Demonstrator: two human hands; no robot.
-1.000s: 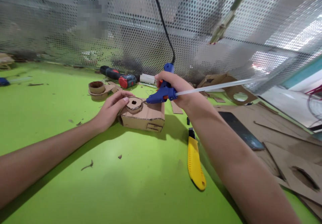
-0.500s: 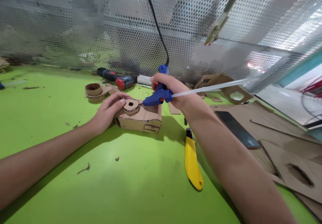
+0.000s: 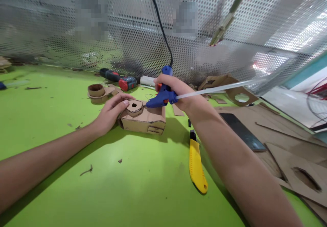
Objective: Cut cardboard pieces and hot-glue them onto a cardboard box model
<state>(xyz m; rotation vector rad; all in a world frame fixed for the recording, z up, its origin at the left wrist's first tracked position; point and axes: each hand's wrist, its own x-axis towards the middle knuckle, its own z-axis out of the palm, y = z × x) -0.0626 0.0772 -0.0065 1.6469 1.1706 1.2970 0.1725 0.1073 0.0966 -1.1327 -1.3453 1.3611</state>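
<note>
A small cardboard box (image 3: 143, 125) rests on the green table, with a round cardboard disc (image 3: 134, 107) on its top that has a hole in the middle. My left hand (image 3: 112, 109) grips the box's left end, its thumb on the disc's edge and the other fingers behind. In my right hand (image 3: 176, 87) is a blue hot glue gun (image 3: 158, 99), its nozzle pointing left at the disc's right edge. A long clear glue stick (image 3: 217, 88) sticks out of the gun's back toward the right.
A yellow utility knife (image 3: 198, 167) lies right of the box. Beyond are a drill (image 3: 119, 79) and cardboard rings (image 3: 96, 93). A phone (image 3: 241, 131) sits on cardboard sheets (image 3: 283, 135) at the right. The gun's black cord (image 3: 160, 26) runs up before a perforated metal panel (image 3: 127, 33).
The whole view has shifted very slightly. Both hands, the glue gun and the box keep the same positions relative to each other.
</note>
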